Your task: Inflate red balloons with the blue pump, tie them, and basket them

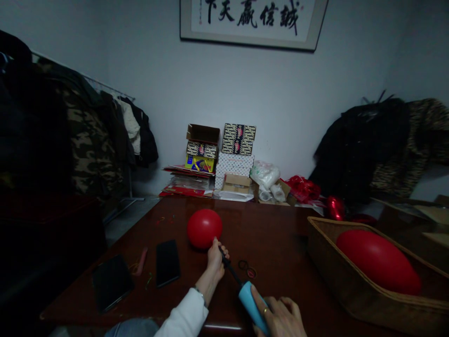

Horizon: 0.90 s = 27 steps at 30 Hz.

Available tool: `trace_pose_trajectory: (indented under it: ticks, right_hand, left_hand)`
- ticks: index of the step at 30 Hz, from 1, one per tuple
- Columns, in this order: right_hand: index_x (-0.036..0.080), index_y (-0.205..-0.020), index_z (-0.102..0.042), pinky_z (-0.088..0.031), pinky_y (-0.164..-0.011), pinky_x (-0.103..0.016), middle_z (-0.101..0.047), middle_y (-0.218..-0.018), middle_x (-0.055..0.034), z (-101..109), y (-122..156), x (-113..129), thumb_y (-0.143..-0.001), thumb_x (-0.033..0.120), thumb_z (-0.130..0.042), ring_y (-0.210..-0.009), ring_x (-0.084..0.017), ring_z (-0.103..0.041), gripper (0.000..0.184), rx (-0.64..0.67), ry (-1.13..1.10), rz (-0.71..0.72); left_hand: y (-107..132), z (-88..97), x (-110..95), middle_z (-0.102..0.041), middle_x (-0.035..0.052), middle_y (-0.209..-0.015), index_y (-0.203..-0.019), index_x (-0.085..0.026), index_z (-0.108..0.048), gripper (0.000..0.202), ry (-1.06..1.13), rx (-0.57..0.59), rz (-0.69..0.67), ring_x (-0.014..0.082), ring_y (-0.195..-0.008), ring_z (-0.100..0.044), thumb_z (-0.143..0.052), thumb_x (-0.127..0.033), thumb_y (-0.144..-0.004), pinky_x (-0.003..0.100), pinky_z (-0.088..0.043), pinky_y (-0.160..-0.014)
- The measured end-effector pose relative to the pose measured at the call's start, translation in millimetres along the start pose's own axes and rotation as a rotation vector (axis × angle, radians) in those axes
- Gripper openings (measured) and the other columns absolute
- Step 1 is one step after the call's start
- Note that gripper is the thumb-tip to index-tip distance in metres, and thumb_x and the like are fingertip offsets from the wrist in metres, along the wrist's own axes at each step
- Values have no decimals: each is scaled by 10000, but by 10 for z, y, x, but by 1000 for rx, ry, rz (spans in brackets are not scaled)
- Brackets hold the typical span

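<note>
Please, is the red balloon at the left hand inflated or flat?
Inflated, at least partly: the red balloon looks round and smooth. Whether it is completely full, I cannot tell.

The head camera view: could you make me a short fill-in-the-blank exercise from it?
1. The balloon at the left hand is coloured ____.
2. The right hand grips a pump whose body is light ____.
3. The basket stands to the ____ of the pump in the picture.

Missing words: red; blue; right.
</note>
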State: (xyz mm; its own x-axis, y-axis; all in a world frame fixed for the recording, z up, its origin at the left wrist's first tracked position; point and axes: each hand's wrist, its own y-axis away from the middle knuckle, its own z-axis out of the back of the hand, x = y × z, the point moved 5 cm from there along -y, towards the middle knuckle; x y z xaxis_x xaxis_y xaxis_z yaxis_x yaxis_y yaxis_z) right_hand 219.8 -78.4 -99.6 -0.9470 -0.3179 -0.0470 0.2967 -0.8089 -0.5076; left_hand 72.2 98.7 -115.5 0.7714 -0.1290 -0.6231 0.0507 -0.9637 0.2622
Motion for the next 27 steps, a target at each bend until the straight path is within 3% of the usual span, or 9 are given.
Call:
trace_pose_trajectory:
  ticks: [5, 10, 17, 24, 27]
  right_hand:
    - [301, -1308, -448, -286, -873, -398, -653, -930, -34, 103, -389, 128, -713, 195, -567, -855, -207, -608, 616, 81, -13, -126]
    - [273, -1308, -460, -278, -886, -416, -650, -963, -67, 119, -520, 269, -740, 182, -554, -886, -221, -602, 583, 138, -1, -158]
    - [281, -1314, -443, -281, -844, -405, -643, -887, -37, 49, -398, 231, -738, 197, -558, -804, -207, -606, 594, 112, 16, -136]
    - [286, -1389, -315, -309, -808, -375, -635, -822, 5, -51, -130, 146, -701, 243, -573, -717, -179, -599, 736, -54, 46, -35]
    - [310, -1418, -238, -320, -812, -402, -649, -814, 8, -72, 70, 94, -685, 245, -555, -694, -192, -601, 801, -120, 83, -62]
  left_hand:
    - [66, -23, 131, -394, -80, -440, -640, -197, -389, 432, -3, 2, 36, 48, -345, -353, -611, -551, -750, 172, -253, -364]
    - [108, -31, 166, -388, -81, -439, -642, -198, -393, 442, -15, 8, 51, 52, -349, -359, -613, -570, -735, 179, -265, -371]
    - [80, -29, 194, -361, -91, -438, -649, -201, -381, 433, -33, -1, 58, 46, -343, -341, -590, -565, -758, 171, -243, -362]
    - [88, -43, 150, -353, -95, -437, -638, -202, -376, 486, -53, 32, 38, 44, -341, -332, -612, -622, -700, 170, -244, -354]
    - [51, -21, 74, -363, -91, -441, -642, -202, -384, 480, -59, 16, 23, 47, -340, -339, -607, -621, -707, 173, -248, -350]
